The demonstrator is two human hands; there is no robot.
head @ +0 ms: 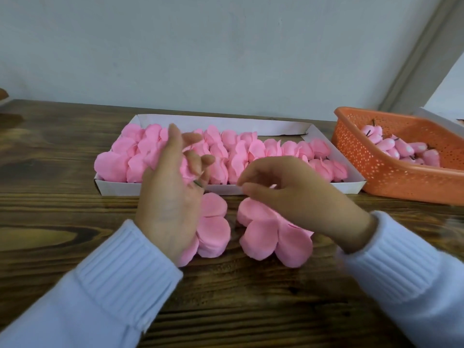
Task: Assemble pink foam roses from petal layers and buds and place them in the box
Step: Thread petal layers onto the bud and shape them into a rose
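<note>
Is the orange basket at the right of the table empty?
No, the orange basket holds a pile of pink buds with dark stems.

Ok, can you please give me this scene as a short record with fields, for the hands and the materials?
left hand: raised, holds a stemmed foam piece
right hand: above the right petal stack, fingers loosely curled, nothing visibly held
left petal stack: on the table, partly behind the left hand
box: white, rows of pink roses inside
basket: orange, right of box, holds buds
</note>
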